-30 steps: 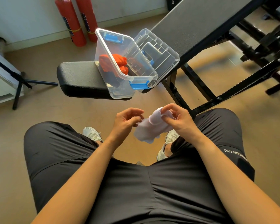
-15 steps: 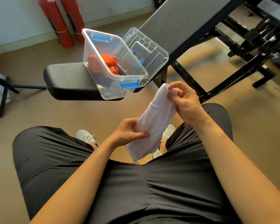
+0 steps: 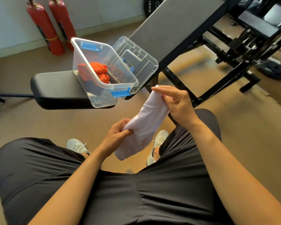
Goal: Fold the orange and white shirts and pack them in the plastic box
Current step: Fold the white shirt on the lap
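Now the plastic box (image 3: 102,98) sits far left on the bench (image 3: 58,88), orange shirt (image 3: 94,70) inside. The white shirt (image 3: 146,120) slants near-left to far-right between my 2 hands. My right hand (image 3: 177,104) grips the far end, nearest the box, and my left hand (image 3: 115,135) clutches the middle.

One wide-angle camera, worn on the person's head, looks forward and steeply down. Closest to the lens, at 6 o'clock, the person's black fabric shorts (image 3: 136,192) fill the lower half of the view. Near mid-frame, at close range, the left hand (image 3: 118,133) and right hand (image 3: 177,104) hold a white cloth shirt (image 3: 146,120). Beyond them, at 11 o'clock, is the black padded bench (image 3: 55,85) carrying the clear plastic box with blue latches (image 3: 101,98). Farthest off, at the top edge, stand two red cylindrical fire extinguishers (image 3: 44,28). A black steel gym frame (image 3: 234,70) runs off at 2 o'clock. Straight lines bow towards the borders.
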Tool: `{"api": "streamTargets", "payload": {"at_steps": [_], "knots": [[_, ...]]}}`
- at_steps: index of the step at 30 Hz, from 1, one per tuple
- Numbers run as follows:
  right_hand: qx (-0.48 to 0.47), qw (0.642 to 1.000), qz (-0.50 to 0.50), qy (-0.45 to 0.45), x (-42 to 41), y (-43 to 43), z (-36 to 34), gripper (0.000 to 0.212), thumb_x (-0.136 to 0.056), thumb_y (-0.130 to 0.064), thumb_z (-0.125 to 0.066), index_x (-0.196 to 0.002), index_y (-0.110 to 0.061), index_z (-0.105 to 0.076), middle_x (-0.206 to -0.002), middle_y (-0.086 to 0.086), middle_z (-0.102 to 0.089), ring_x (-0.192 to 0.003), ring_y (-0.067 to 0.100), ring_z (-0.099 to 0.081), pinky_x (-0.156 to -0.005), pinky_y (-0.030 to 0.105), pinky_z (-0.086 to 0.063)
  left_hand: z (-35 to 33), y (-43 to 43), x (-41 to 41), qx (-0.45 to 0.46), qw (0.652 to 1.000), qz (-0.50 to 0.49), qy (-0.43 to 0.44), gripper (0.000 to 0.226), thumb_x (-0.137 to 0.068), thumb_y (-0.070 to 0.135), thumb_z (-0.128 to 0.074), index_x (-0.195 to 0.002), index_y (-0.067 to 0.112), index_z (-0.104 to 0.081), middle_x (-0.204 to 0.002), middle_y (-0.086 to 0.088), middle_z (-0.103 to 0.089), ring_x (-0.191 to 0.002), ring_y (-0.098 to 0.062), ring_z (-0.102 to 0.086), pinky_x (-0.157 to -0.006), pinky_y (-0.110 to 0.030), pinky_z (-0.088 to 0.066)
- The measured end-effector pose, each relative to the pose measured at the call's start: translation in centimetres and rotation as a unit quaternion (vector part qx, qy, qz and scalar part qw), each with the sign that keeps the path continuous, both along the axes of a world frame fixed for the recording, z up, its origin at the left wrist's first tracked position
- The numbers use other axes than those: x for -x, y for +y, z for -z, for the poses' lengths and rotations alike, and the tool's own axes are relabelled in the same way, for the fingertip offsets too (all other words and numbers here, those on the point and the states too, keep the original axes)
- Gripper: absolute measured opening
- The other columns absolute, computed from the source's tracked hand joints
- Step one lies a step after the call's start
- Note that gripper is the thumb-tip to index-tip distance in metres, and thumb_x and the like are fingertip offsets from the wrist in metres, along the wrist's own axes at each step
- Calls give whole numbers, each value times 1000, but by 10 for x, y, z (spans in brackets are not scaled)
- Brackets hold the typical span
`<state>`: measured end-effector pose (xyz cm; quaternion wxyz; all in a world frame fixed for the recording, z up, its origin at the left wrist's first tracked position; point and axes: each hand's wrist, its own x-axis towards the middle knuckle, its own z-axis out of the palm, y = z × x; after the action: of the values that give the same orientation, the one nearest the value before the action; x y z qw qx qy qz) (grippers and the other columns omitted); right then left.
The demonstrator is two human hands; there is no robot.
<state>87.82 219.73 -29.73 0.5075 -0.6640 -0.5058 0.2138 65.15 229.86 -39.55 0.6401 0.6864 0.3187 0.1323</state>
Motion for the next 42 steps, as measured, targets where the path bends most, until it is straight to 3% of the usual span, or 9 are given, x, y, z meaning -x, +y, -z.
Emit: {"api": "streamTargets", "payload": {"at_steps": [5, 10, 13, 17, 21, 26, 32, 40, 42], "knots": [[48, 998, 12, -46, -2, 2, -3, 42, -100, 8, -45, -120, -17, -72, -126, -1, -62, -119, 11, -59, -102, 32, -54, -3, 0, -1, 1, 1000, -5, -5, 31, -86, 34, -56, -109, 18, -68, -101, -1, -70, -91, -4, -66, -75, -21, -55], [96, 994, -30, -51, 5, 3, -18, 40, -91, -14, -72, -131, -15, -66, -131, -2, -57, -123, 15, -56, -97, 32, -57, -8, 1, -2, 17, 1000, -16, -10, 31, -87, 31, -56, -108, 12, -70, -101, -6, -71, -94, -13, -67, -75, -22, -55], [62, 994, -74, -60, 20, 4, -28, 46, -86, 0, -74, -130, -12, -66, -129, 2, -59, -121, 11, -58, -95, 24, -56, -7, 2, -3, 17, 1000, -18, -2, 29, -89, 32, -58, -112, 17, -71, -111, -10, -71, -103, -19, -65, -88, -37, -55], [30, 993, -109, -37, 35, 6, -38, 44, -87, 6, -70, -128, -6, -66, -128, 7, -61, -120, 8, -58, -92, 17, -54, -10, 4, 0, -27, 999, -38, -23, 55, -75, 50, -67, -129, 50, -57, -146, 4, -55, -137, -22, -48, -112, -45, -39], [13, 994, -110, 25, 35, 6, -45, 42, -89, 6, -68, -129, -3, -65, -131, 11, -60, -125, 19, -58, -94, 28, -56, -19, -5, -4, -27, 996, -30, -77, 56, -75, 48, -77, -125, 27, -65, -123, 2, -70, -119, -22, -63, -100, -44, -55], [-19, 987, -93, 133, 27, 3, -58, 46, -89, 15, -61, -132, -1, -60, -133, 14, -62, -123, 26, -62, -94, 36, -58, -28, -14, -16, -40, 995, -39, -78, 45, -69, 46, -82, -107, 26, -71, -98, 0, -74, -90, -12, -69, -75, -35, -61], [-72, 966, 29, 247, 0, 4, -51, 42, -92, 10, -60, -133, 0, -60, -126, 12, -68, -120, 30, -65, -102, 46, -54, -24, -16, -18, -72, 995, -25, -66, 52, -74, 27, -90, -121, 20, -68, -107, 0, -73, -100, -23, -71, -81, -47, -63], [52, 971, 175, 156, -32, 8, 1, 42, -94, 8, -59, -133, -6, -62, -122, -1, -65, -104, 3, -66, -92, 21, -57, -41, -17, -1, -122, 987, -39, -93, 58, -76, 18, -88, -126, 24, -60, -109, -1, -71, -97, -18, -70, -77, -26, -62], [121, 972, 158, 124, -31, 8, 18, 44, -93, 6, -60, -135, -8, -61, -128, 3, -63, -110, 7, -63, -98, 27, -55, -48, -18, 3, -123, 988, -39, -88, 58, -75, 10, -87, -124, 24, -60, -107, 2, -71, -94, -10, -69, -73, -20, -59]]}}
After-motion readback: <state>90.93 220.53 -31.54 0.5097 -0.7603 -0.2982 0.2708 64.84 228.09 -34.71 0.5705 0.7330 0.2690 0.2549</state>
